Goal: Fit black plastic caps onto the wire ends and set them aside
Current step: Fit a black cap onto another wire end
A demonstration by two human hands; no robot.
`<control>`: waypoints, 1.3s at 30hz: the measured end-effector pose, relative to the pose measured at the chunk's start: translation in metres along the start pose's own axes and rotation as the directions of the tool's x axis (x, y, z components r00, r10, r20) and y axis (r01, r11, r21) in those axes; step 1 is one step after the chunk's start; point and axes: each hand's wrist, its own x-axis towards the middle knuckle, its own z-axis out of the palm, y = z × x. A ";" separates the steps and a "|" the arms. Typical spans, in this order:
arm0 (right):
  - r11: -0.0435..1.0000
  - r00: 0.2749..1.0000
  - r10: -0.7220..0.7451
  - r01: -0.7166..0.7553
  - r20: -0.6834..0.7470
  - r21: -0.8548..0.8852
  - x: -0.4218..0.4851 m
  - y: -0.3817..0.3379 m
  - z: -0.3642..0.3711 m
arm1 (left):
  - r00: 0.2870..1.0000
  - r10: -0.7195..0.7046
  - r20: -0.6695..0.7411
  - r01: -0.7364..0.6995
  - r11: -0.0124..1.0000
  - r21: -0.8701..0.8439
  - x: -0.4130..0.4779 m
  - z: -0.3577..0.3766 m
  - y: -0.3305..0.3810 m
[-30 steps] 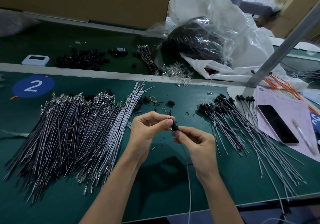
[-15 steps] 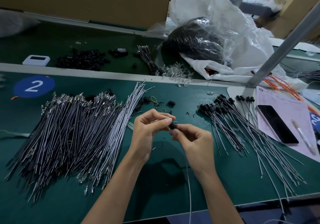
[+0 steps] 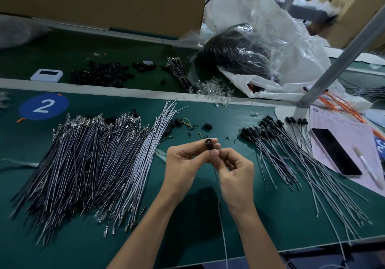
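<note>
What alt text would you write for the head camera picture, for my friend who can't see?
A left hand and right hand pinch a black cap on a thin grey wire above a green table. Uncapped wires are piled on the left; capped wires lie on the right.

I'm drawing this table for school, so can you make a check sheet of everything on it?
Surface: green mat, blue sticker marked 2.
Job's things: black cap on a wire; uncapped wires piled left; capped wires piled right.
Clutter: phone, pen and paper at right; loose black parts farther back.
Hands: left hand pinches the black cap; right hand pinches the wire below it.
Cables: orange wires, far right.
Surroundings: plastic bag, cardboard box, metal post.
</note>
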 end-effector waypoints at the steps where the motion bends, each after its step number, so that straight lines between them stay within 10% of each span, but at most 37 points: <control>1: 1.000 1.000 -0.009 0.009 0.005 0.015 -0.001 0.000 0.001 | 1.000 0.010 0.000 -0.010 1.000 0.004 0.000 -0.001 0.000; 15: 0.997 1.000 -0.012 0.012 0.001 0.080 -0.013 0.005 0.005 | 0.998 0.033 0.048 -0.030 0.998 -0.056 -0.006 -0.003 0.002; 25: 0.973 0.940 0.095 -0.018 0.329 -0.229 0.012 -0.012 -0.003 | 0.941 -0.186 -0.282 0.108 0.957 -0.270 0.009 -0.012 -0.006; 30: 0.769 0.989 -0.011 0.104 0.150 -0.631 0.125 0.010 -0.015 | 0.924 -0.258 -0.283 0.250 0.966 -0.062 0.016 -0.013 -0.017; 39: 0.385 0.950 0.112 0.229 0.292 -0.894 0.220 0.052 0.010 | 0.953 -0.194 -0.231 0.202 0.979 0.014 0.014 -0.012 -0.020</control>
